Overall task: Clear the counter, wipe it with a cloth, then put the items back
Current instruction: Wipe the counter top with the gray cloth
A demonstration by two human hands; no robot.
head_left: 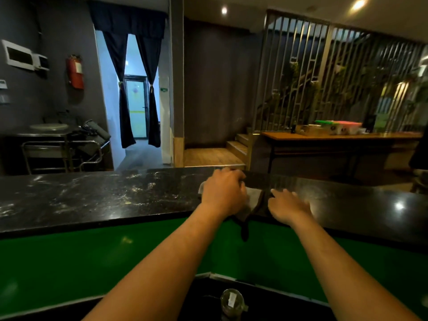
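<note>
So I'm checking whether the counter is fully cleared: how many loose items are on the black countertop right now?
1: a grey cloth lies on the black countertop under the left hand, one corner hanging over the near edge. The right hand rests beside it. Something small could be hidden under the hands.

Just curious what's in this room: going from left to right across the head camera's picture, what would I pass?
White wall box → red fire extinguisher → dark curtains → left hand → cloth → right hand → wooden table.
</note>
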